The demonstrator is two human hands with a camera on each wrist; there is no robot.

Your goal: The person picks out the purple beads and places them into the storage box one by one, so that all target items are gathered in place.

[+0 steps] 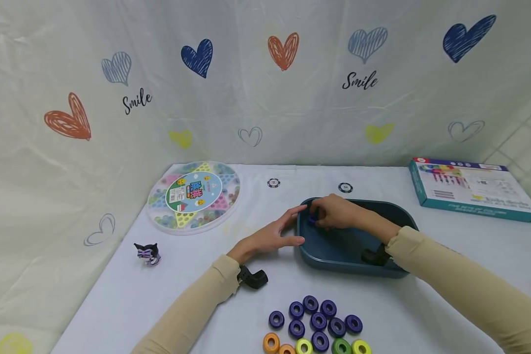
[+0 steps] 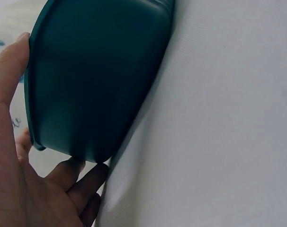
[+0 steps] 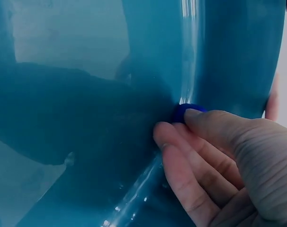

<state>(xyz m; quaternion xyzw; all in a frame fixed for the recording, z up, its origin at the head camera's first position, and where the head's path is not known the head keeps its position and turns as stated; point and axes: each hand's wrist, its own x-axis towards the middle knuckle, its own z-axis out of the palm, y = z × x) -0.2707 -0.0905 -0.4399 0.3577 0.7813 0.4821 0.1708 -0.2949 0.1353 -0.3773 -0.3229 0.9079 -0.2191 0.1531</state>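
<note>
A small blue piece [image 3: 178, 113], mostly hidden, is pinched by the right hand [image 1: 334, 213] in the upper-left corner of the tray [image 1: 349, 266], right of centre in the head view. The left hand [image 1: 267, 238], thumb and fingers wide apart, touches the tray's left end. Purple, orange, yellow and green rings [image 1: 312, 322] lie at bottom centre.

Indoor play space, seemingly: heart-printed curtain [image 1: 248, 98], white-covered table [image 1: 402, 314], board game [image 1: 193, 194], figurine [image 1: 148, 254].
</note>
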